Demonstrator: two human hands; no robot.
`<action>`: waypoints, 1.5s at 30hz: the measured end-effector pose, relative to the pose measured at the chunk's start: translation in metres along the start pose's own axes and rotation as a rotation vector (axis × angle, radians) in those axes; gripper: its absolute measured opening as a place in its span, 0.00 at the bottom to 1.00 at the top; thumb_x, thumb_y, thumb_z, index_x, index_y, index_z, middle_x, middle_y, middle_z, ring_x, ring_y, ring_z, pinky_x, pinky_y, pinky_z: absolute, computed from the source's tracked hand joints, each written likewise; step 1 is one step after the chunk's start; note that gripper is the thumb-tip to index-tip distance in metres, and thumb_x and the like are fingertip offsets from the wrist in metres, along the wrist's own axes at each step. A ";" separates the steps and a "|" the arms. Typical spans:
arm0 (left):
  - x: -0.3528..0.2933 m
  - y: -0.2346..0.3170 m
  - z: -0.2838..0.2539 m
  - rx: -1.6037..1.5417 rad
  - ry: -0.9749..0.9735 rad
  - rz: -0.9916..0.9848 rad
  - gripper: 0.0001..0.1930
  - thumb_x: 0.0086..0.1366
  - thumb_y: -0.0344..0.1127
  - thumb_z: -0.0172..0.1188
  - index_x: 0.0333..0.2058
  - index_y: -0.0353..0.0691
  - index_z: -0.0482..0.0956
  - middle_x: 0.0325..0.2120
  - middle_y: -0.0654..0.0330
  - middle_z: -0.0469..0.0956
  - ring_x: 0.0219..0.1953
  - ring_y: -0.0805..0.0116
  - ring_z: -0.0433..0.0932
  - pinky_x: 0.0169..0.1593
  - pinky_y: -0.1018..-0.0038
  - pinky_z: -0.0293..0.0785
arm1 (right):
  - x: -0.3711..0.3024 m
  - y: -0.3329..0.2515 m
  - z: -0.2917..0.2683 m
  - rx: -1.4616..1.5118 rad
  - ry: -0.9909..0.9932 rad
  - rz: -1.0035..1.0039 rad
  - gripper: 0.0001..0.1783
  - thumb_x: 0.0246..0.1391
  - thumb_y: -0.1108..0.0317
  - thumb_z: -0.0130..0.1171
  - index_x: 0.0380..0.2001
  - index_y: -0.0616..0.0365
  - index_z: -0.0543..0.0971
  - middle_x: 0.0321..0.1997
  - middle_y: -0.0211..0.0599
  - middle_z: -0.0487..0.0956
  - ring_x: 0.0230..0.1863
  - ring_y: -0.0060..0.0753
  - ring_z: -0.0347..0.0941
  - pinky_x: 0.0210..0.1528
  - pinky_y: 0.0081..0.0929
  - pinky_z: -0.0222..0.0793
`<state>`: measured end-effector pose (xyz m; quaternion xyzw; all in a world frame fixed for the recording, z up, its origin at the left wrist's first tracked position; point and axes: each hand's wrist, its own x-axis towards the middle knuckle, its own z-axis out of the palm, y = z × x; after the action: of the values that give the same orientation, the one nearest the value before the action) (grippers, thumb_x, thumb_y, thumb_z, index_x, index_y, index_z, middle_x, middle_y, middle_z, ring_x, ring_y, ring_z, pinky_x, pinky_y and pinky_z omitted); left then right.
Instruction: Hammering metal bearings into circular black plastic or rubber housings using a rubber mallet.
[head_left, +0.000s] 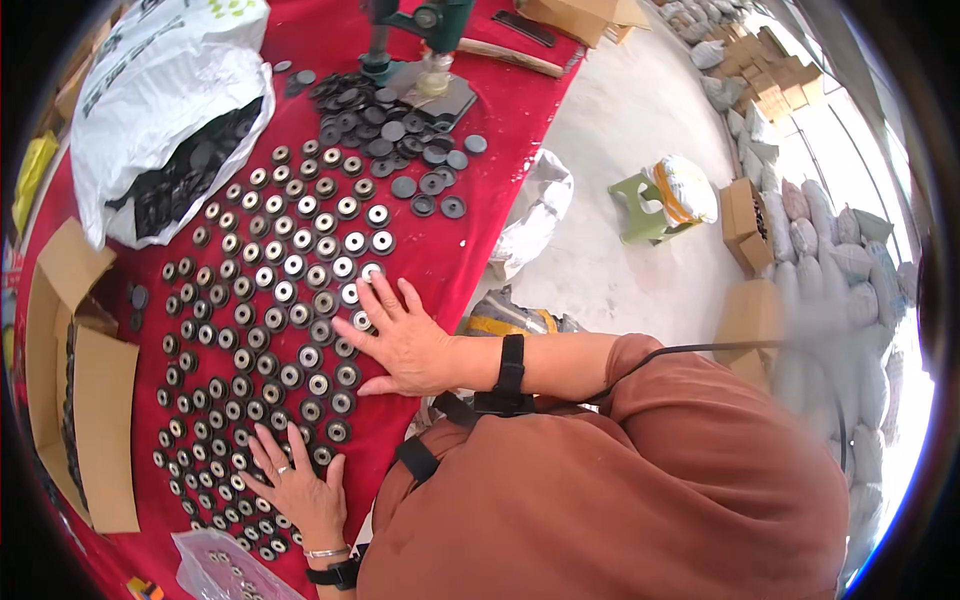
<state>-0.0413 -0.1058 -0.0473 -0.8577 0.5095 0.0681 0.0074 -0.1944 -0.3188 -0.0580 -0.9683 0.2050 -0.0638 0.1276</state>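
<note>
Rows of small round black wheels with metal centres cover the red cloth on the table. My right hand lies with fingers spread at the right edge of these rows, its fingertips touching a few wheels. Lower down, my left hand rests flat and spread over the near part of the rows, a ring on one finger. Neither hand grips anything. Some wheels under the fingers are hidden. Beyond the rows lies a heap of flat dark grey discs, beside the base of a green bench press.
A white sack of black parts lies at the far left. An open cardboard box and a clear plastic bag flank the rows. A wooden-handled tool lies at the back. On the floor stands a green stool.
</note>
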 end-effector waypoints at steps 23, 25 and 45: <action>0.049 0.065 -0.028 0.068 0.085 0.312 0.34 0.53 0.58 0.58 0.55 0.44 0.68 0.62 0.43 0.53 0.65 0.46 0.50 0.62 0.37 0.32 | 0.022 0.155 -0.029 -0.220 0.273 0.083 0.25 0.53 0.50 0.52 0.54 0.44 0.71 0.65 0.52 0.55 0.68 0.49 0.47 0.58 0.64 0.41; 0.072 0.078 -0.023 0.028 0.106 0.413 0.34 0.51 0.56 0.61 0.55 0.48 0.68 0.62 0.45 0.54 0.65 0.49 0.50 0.62 0.36 0.32 | 0.026 0.156 -0.032 -0.211 0.245 0.126 0.27 0.52 0.52 0.54 0.55 0.48 0.69 0.65 0.54 0.55 0.68 0.51 0.46 0.58 0.63 0.42; 0.259 0.007 -0.024 0.004 0.342 -0.309 0.38 0.59 0.56 0.54 0.62 0.40 0.57 0.62 0.44 0.53 0.66 0.49 0.48 0.64 0.51 0.45 | 0.236 0.111 -0.007 0.035 -0.010 -0.231 0.40 0.54 0.35 0.41 0.61 0.52 0.61 0.62 0.60 0.59 0.65 0.59 0.52 0.57 0.62 0.47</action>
<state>0.0777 -0.3374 -0.0558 -0.9246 0.3661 -0.0815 -0.0671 -0.0240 -0.5161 -0.0654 -0.9834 0.0904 -0.0767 0.1373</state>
